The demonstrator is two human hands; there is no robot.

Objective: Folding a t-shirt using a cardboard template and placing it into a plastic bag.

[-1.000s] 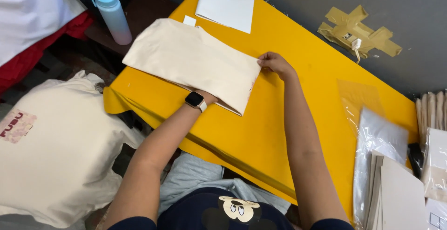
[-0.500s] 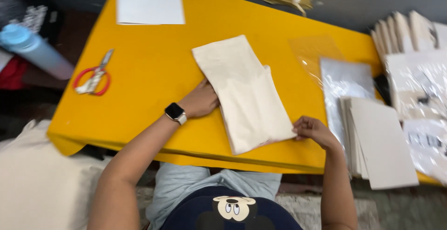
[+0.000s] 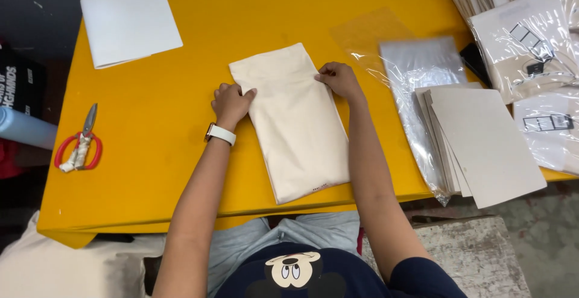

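White wristwatch (image 3: 221, 134), navy short-sleeved shirt (image 3: 338, 277) with cartoon print, light-blue trousers (image 3: 265, 241).

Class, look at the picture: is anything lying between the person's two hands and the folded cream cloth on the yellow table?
Nothing visible does. The left hand rests on the left edge of the folded cream cloth and the right hand on its right edge, both touching it directly on the yellow table.

folded cloth (image 3: 295, 123) mid-table (image 3: 181, 171); scissors (image 3: 78, 141) left, cardboard sheets (image 3: 482, 141) right

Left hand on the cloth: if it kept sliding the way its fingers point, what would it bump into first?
The left hand points up and right across the folded cream cloth. It would probably meet the right hand on the far edge first, though the line may pass just above it.
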